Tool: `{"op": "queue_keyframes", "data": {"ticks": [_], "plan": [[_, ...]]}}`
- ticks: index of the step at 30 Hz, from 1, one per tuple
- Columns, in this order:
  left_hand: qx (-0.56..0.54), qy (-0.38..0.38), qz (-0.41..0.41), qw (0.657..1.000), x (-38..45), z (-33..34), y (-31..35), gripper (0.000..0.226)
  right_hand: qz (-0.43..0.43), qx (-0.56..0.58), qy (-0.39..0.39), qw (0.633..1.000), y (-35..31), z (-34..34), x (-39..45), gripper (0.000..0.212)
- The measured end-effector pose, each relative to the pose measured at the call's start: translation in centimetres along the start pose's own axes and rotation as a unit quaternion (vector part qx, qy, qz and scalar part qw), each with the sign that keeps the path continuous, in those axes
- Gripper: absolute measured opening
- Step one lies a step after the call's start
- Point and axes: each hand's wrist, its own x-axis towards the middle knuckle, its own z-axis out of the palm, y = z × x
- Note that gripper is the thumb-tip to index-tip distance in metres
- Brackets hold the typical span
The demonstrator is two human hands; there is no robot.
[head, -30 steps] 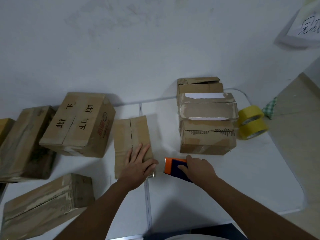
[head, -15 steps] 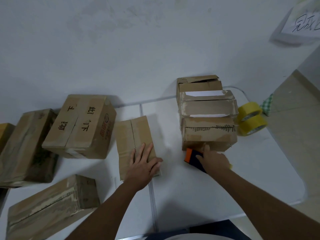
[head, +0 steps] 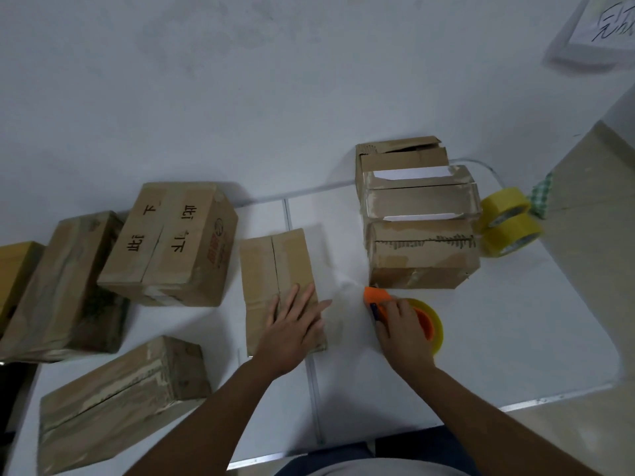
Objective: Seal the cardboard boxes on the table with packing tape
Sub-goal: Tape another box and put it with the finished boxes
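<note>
Small cardboard box [head: 278,286] at table [head: 515,338] centre, seam up, beneath left hand [head: 292,329], fingers straight and spread. Right hand [head: 402,326], fingers curled, grips orange tape dispenser [head: 417,316] just right. Boxes stacked [head: 421,235] behind; spare tape rolls [head: 508,221] beyond.

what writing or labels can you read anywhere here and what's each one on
"此面" and "向下", or something close, handwritten in black and seen rotated, on the top flaps of the large cardboard box.
Red round logo and red print on that box's side: too blurred to read.
Black brush characters on the white paper sign on the wall: cut off by the frame edge, unreadable.
No other text shows.
</note>
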Motion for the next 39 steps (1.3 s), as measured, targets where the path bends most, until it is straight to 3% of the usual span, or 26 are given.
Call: {"op": "queue_keyframes", "data": {"ticks": [2,3,5,8,11,14,18,21,25,31,35,39], "plan": [[-0.113,-0.022,-0.010,0.993,0.5,-0.7,-0.4,0.047,0.034,0.156,-0.052,0.986,-1.7,0.5,0.1,0.022],[-0.162,-0.010,-0.008,0.987,0.7,-1.1,-0.7,0.044,0.095,0.261,-0.104,0.955,-2.8,0.7,0.1,0.023],[-0.235,0.047,-0.004,0.971,0.7,-1.9,-1.7,0.038,0.225,0.431,-0.183,0.855,-4.8,1.3,0.0,0.035],[-0.206,0.114,0.028,0.971,-0.4,-2.4,-3.0,0.038,0.312,0.542,-0.217,0.750,-5.8,2.3,0.0,0.050],[-0.132,0.047,0.036,0.989,-2.2,-2.1,-3.3,0.041,0.342,0.581,-0.197,0.712,-5.5,2.8,0.2,0.041],[-0.103,-0.022,0.008,0.994,-3.2,-1.3,-3.3,0.046,0.342,0.590,-0.145,0.717,-5.8,2.7,-0.1,0.029],[-0.070,-0.026,0.009,0.997,-3.2,-0.6,-3.2,0.060,0.299,0.564,-0.074,0.766,-5.7,2.3,-0.9,0.011],[-0.026,-0.002,0.029,0.999,-3.4,-0.1,-3.5,0.077,0.259,0.530,-0.033,0.807,-5.9,2.0,-1.7,0.012],[-0.010,0.020,0.026,0.999,-3.4,0.3,-3.7,0.070,0.230,0.517,0.005,0.824,-6.2,1.7,-2.1,0.010],[0.061,0.037,0.025,0.997,-3.4,0.4,-3.0,0.063,0.210,0.505,0.000,0.837,-6.0,1.2,-2.0,0.011],[0.097,0.051,-0.011,0.994,-2.7,0.5,-1.6,0.090,0.200,0.497,-0.003,0.845,-5.9,1.5,-1.7,0.012],[0.121,0.066,-0.003,0.990,-2.7,0.8,-1.8,0.089,0.179,0.479,-0.028,0.859,-5.6,1.8,-1.0,0.015]]}}
